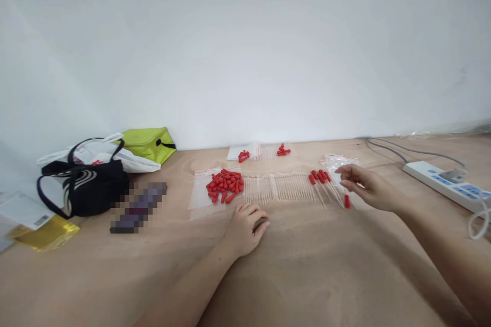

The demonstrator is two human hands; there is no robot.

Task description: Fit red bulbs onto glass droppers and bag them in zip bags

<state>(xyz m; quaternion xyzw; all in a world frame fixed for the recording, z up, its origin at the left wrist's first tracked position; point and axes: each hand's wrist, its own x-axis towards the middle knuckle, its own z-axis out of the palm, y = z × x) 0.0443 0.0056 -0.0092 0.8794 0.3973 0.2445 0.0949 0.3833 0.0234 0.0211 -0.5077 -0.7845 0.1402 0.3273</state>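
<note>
My left hand point(247, 227) rests on the table just in front of a pile of red rubber bulbs point(225, 184), its fingers loosely curled with nothing seen in them. A row of thin clear tubes point(293, 186) lies to the right of the pile. Several tubes with red bulbs on their ends point(321, 178) lie at the row's right end. My right hand point(358, 184) hovers beside them, thumb and fingers apart and holding nothing. Just below its fingers is a single red bulb point(347, 201), slightly blurred.
Small clear bags with a few red bulbs point(284, 150) lie near the wall. At the right is a white power strip point(441, 180) with cables. Black point(97, 189), white and lime bags point(148, 143) stand at the left, beside a blurred-out dark object point(140, 208).
</note>
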